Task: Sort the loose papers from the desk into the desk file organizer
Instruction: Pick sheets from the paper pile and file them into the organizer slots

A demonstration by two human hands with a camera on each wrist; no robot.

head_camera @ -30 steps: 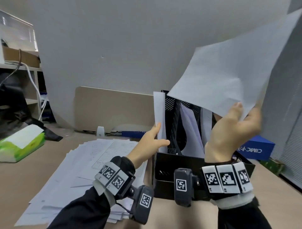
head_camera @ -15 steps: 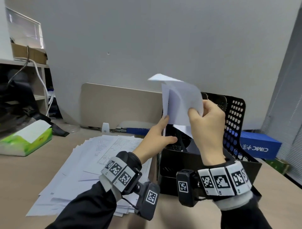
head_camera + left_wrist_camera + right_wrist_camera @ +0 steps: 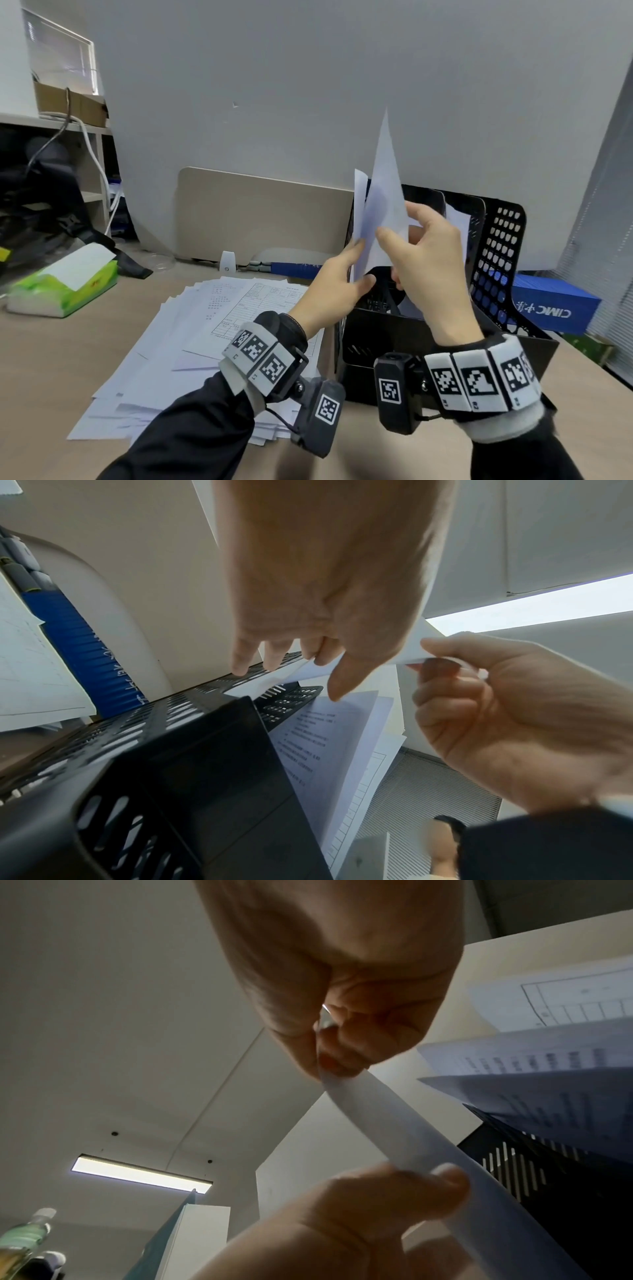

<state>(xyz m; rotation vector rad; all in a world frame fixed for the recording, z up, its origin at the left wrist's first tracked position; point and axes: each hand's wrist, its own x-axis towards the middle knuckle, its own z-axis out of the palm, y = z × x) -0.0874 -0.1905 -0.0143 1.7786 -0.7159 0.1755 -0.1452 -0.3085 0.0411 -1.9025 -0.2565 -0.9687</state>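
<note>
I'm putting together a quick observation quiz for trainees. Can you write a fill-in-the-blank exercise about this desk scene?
1. The right hand pinches a sheet of paper over the ____ file organizer.
2. The pile of loose papers lies on the desk to the organizer's ____.
3. The box behind the organizer is ____.
4. The tissue pack has a ____ wrapper.

Missing words: black; left; blue; green.

Even indoor light; ceiling strip glares; edges warped; fg blurry
</note>
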